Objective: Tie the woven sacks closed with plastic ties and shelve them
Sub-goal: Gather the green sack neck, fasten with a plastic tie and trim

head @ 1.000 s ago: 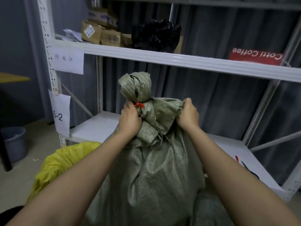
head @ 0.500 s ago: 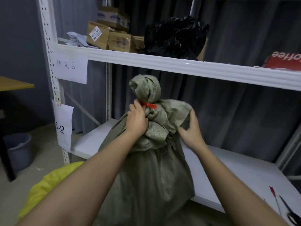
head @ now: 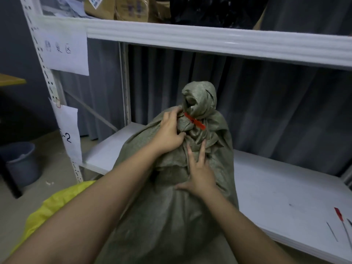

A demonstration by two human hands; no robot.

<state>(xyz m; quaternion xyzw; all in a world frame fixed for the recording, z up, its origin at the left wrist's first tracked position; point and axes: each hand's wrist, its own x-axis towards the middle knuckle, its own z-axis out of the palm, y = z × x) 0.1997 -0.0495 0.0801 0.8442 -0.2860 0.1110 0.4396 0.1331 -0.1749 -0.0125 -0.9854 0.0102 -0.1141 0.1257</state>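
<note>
Since half a second ago, the right hand [head: 198, 176] has been moved from the sack's side down onto its front, and the sack [head: 171, 216] has been brought closer to the lower shelf [head: 285, 187].

Now the right hand is laid flat on the cloth, fingers [head: 202, 149] straight and spread, so nothing is gripped by it. The bunched cloth under the knot is gripped by the curled fingers of the left hand [head: 169, 134]. The red plastic tie [head: 195, 121] is seen just past those fingers, pulled around the sack's neck, so the sack looks tied already. The sack seems to be leaned on the shelf's front edge, right under both hands; how much of it is on the shelf cannot be told.

The sack could slide back off the edge, because it is held tight by one hand only. The tie could be tugged loose if the neck is pulled hard.

Above the fingers, the upper shelf beam [head: 209, 39] hangs low, and the knot could be bumped on it. To the right of the fingers, bare shelf is open, up to the spare ties [head: 341, 220] near the far right.
</note>
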